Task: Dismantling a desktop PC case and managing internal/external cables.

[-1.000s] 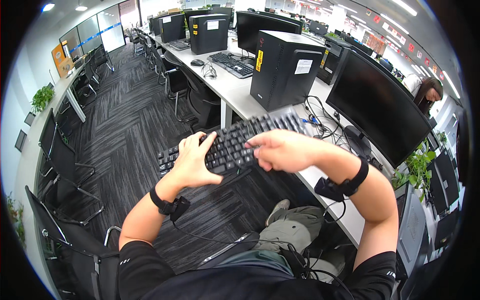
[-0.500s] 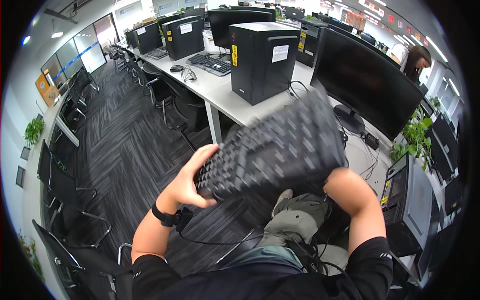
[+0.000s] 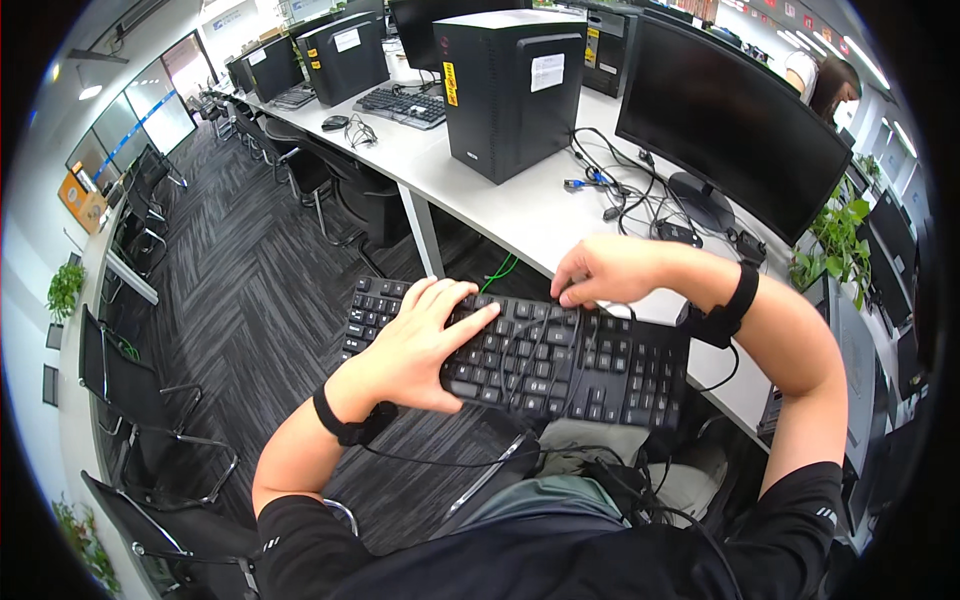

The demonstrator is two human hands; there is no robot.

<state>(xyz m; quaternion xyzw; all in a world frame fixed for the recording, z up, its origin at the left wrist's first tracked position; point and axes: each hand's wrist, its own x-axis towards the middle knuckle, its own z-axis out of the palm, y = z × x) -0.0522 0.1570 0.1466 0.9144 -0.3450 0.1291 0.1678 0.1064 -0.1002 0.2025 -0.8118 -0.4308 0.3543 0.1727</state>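
A black keyboard (image 3: 605, 365) is held nearly level above my lap, its keys facing up. My left hand (image 3: 415, 345) spans it left of the middle, fingers spread over the keys toward the far edge and thumb by the near edge, gripping it. Loops of thin black cable (image 3: 513, 350) lie across the middle keys. At the keyboard's far edge my right hand (image 3: 605, 272) is closed in a pinch on the cable; the fingertips partly hide it. Each wrist wears a black band.
Ahead, a white desk (image 3: 520, 220) holds a black computer tower (image 3: 510, 100), a monitor (image 3: 735, 125) and tangled cables (image 3: 625, 185). Another keyboard (image 3: 405, 105) and a mouse (image 3: 336, 123) lie farther left. Chairs (image 3: 150, 390) line the left side. A person (image 3: 835, 85) stands at far right.
The keyboard has come down from a raised tilt to nearly level. My left hand has shifted from its end onto the keys; my right hand has moved to the far edge, pinching cable.
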